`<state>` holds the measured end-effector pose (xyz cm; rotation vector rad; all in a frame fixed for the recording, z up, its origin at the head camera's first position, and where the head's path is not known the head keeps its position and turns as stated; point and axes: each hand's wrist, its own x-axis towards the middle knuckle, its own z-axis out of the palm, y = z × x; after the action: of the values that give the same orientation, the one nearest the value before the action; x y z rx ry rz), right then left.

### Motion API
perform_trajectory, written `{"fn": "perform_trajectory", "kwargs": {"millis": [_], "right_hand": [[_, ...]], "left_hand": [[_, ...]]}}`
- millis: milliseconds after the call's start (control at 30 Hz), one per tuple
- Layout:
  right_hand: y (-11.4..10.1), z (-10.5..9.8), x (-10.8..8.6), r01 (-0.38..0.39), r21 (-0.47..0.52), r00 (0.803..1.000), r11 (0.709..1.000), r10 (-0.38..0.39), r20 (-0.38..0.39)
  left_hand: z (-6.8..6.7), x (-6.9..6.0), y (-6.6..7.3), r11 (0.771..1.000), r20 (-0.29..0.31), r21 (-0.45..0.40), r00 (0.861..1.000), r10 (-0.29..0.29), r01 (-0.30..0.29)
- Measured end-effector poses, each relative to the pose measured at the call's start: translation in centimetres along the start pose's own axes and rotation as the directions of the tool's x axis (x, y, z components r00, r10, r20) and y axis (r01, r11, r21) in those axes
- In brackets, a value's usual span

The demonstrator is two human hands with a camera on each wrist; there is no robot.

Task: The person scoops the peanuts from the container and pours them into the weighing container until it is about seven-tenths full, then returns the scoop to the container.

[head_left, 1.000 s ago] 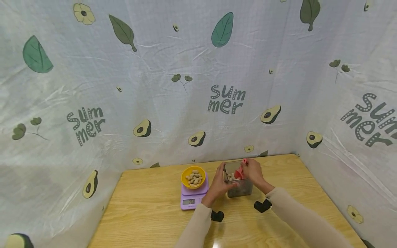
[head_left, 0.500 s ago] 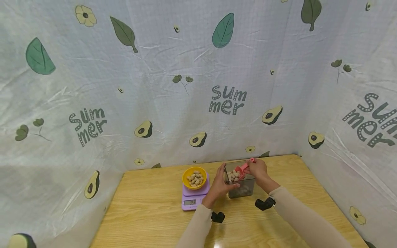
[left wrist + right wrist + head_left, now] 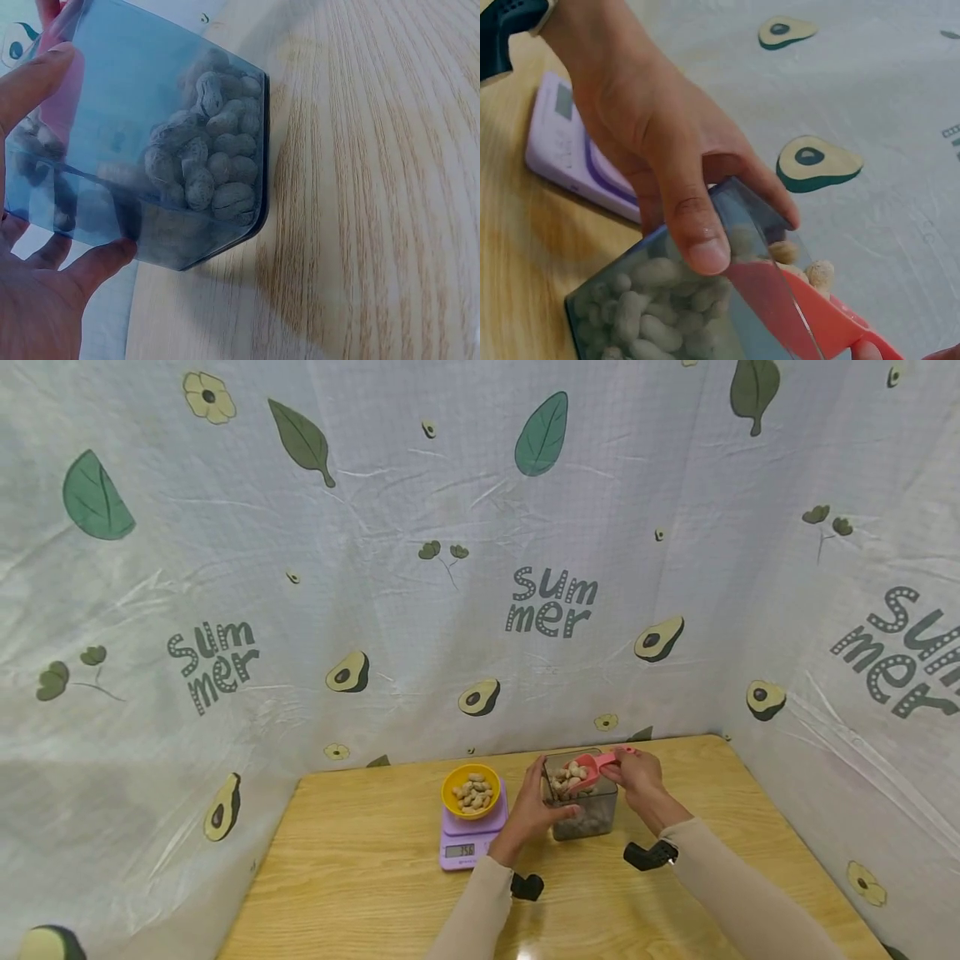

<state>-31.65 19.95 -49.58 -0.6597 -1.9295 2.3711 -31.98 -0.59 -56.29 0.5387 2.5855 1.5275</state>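
Observation:
A clear container (image 3: 588,818) holding unshelled peanuts stands on the table, gripped at its left side by my left hand (image 3: 531,810), thumb on the near wall. My right hand (image 3: 637,777) pinches the handle of a pink scoop (image 3: 590,766), whose bowl carries several peanuts at the container's mouth. In the right wrist view the scoop (image 3: 802,307) lies nearly level, partly behind the clear wall. The left wrist view shows peanuts (image 3: 199,172) through the container's side.
Left of the container, a yellow bowl (image 3: 447,799) of peanuts sits on a purple digital scale (image 3: 450,839). The wooden table (image 3: 360,860) meets a patterned sheet (image 3: 405,635) behind and at the sides.
The scoop has risen from among the peanuts and tipped from steep to nearly level, with peanuts now in its bowl. My right hand has moved right; my left hand keeps its grip.

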Motion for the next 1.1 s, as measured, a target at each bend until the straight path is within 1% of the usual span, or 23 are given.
{"fn": "perform_trajectory", "kwargs": {"millis": [133,300,400,500,633,800,900,1100], "right_hand": [[0.0,-0.5,-0.1,-0.027,0.090,1.000,0.996,0.025,0.017],[0.0,-0.7,-0.3,-0.061,0.181,0.998,0.982,0.056,0.035],[-0.1,-0.7,-0.4,-0.077,0.208,0.997,0.975,0.070,0.041],[-0.4,-0.8,-0.5,-0.078,0.220,0.996,0.972,0.069,0.048],[-1.0,-0.9,-0.9,-0.071,0.231,0.997,0.970,0.059,0.059],[-1.7,-0.7,-1.6,-0.063,0.242,0.996,0.968,0.045,0.081],[-2.1,-0.5,-2.0,-0.060,0.247,0.995,0.967,0.039,0.090],[-2.7,0.3,-2.4,-0.063,0.277,0.993,0.959,0.033,0.111]], "left_hand": [[0.0,0.0,0.1,1.000,0.002,-0.011,1.000,0.004,-0.004],[-0.2,0.0,0.2,1.000,0.011,-0.013,1.000,-0.004,0.004],[-0.1,-0.1,0.2,1.000,0.010,-0.021,1.000,-0.018,0.019],[-0.1,-0.1,0.3,0.999,0.005,-0.026,0.999,-0.036,0.037],[-0.4,-0.3,0.6,0.999,-0.006,-0.007,0.999,-0.040,0.040],[-1.2,-0.9,1.3,0.999,-0.023,0.047,1.000,-0.004,0.005],[-2.0,-1.5,1.8,0.998,-0.036,0.055,0.999,0.022,-0.020],[-3.6,-2.8,2.4,1.000,-0.054,0.029,0.999,0.008,-0.006]]}}
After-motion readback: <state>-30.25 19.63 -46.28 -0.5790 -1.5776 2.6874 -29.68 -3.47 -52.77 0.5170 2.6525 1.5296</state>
